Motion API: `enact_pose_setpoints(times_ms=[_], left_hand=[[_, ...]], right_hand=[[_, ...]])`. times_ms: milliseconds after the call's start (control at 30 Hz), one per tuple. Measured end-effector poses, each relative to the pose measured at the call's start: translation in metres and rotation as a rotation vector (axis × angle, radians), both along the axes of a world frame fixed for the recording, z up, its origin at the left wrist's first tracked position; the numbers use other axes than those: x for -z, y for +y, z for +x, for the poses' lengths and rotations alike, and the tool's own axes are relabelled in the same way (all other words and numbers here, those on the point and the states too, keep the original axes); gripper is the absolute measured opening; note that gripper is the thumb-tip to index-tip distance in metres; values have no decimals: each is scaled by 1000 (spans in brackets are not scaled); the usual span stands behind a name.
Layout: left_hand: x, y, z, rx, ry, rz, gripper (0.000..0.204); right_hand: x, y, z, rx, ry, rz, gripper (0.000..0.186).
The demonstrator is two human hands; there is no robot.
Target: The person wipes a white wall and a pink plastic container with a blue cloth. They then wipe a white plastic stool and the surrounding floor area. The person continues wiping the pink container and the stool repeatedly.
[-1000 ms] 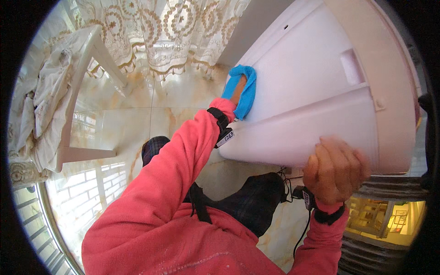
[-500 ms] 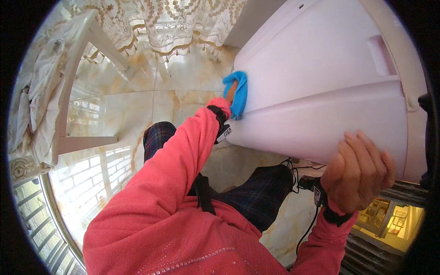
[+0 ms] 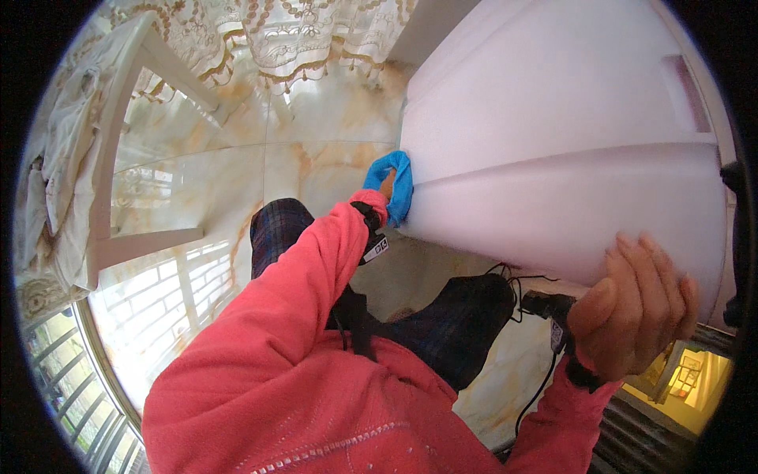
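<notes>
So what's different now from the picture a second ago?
The left hand and blue cloth have moved toward the person along the white panel's left edge, now beside the end of its crease. The right hand, curled before, has straighter fingers. The view has shifted too. The cloth is still at the left hand; nothing was visibly let go.

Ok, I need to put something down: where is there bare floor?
The widest bare patch is the tiled floor between the white stand and the large white cabinet, with the curtain beyond. It's crowded beside the right knee, where black cables lie, and at the cabinet's left end, where the left hand has a blue cloth around it.
</notes>
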State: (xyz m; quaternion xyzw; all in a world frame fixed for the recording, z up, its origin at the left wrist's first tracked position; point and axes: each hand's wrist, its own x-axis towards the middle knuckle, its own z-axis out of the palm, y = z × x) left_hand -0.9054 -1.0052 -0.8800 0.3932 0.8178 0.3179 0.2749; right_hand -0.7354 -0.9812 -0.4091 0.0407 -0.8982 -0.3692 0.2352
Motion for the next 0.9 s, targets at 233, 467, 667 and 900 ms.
enact_pose_setpoints(times_ms=[233,467,667,900], left_hand=[[5,-62,44,100,-7,-143,37],[-82,-92,55,389,50,-518,40],[-149,-40,64,-38,-327,771,46],[-276,-34,75,45,-109,1059,45]], right_hand=[[-2,4,0,-72,-28,-7,14],[-5,12,-1,-122,-43,13,7],[-8,22,-2,-210,-58,53,7],[3,26,-3,-227,-19,5,9]])
